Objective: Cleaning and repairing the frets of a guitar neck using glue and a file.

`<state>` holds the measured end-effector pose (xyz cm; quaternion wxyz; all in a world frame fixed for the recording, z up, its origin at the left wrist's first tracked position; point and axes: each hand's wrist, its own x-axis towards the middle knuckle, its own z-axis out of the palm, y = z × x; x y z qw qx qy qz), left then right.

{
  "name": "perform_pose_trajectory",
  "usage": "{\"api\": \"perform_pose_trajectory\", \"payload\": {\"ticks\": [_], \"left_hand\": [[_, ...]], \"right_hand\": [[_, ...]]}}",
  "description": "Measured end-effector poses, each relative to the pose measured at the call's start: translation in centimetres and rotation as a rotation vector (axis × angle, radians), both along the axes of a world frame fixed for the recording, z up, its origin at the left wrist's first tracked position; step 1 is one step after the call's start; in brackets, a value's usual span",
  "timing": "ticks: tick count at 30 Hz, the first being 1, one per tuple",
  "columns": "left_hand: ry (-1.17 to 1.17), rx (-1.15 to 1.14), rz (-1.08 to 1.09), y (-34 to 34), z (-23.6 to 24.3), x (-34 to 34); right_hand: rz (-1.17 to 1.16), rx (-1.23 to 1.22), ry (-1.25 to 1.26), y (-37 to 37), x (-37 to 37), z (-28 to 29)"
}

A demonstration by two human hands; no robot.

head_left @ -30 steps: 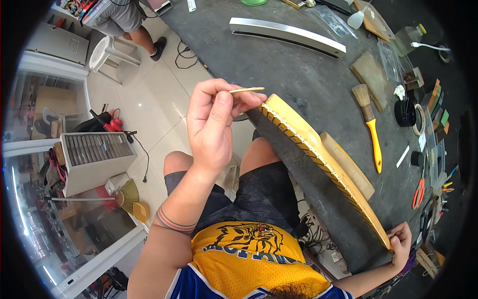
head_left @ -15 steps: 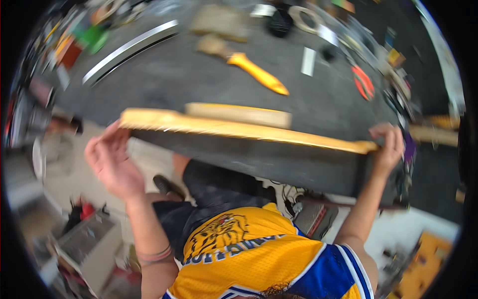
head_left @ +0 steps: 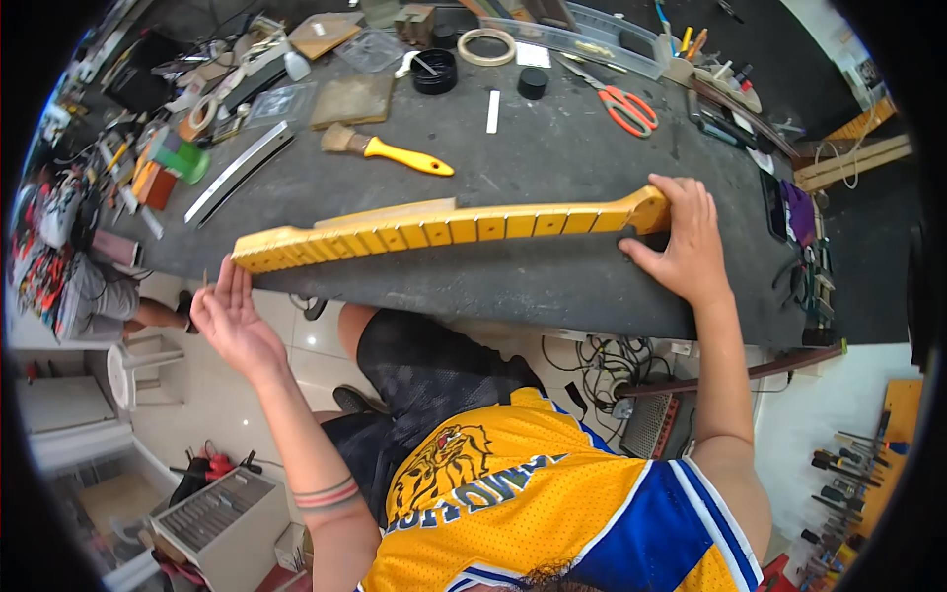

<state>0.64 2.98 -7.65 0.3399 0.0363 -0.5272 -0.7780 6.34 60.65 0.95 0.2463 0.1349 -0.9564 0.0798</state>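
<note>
The worktop point(head_left: 473, 286) is dark grey and scuffed, its near edge bowed. Take the white strip point(head_left: 492, 112) lying on it as the clock's centre, with the far side as twelve. A tape roll point(head_left: 463, 46) lies at twelve, a black cap point(head_left: 533, 83) at two with a clear tray point(head_left: 639, 61) farther out, red-handled scissors point(head_left: 644, 123) at three, their blades aimed at ten. A partly hidden block point(head_left: 387, 213) sits between seven and eight, a brush point(head_left: 409, 156) at eight, a slab point(head_left: 352, 102) at nine, a black tub point(head_left: 434, 79) at ten.
</note>
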Motion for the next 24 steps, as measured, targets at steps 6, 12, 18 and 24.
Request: {"api": "perform_pose_trajectory", "payload": {"ticks": [6, 12, 18, 24], "left_hand": [[-0.138, -0.059, -0.016, -1.8, 3.5, 0.5], [-0.147, -0.09, 0.026, -3.5, 6.1, 2.6], [-0.165, -0.142, 0.055, -3.0, 6.8, 2.7], [-0.201, -0.174, 0.114, -3.6, 6.2, 2.1]], "right_hand": [[-0.002, -0.008, -0.115, -0.9, -0.4, 3.4], [0.079, -0.11, -0.555, -2.0, 1.4, 7.6], [0.207, -0.133, -0.791, -1.8, -0.7, 7.0], [0.253, -0.096, -0.916, -3.7, -2.1, 9.6]]}}
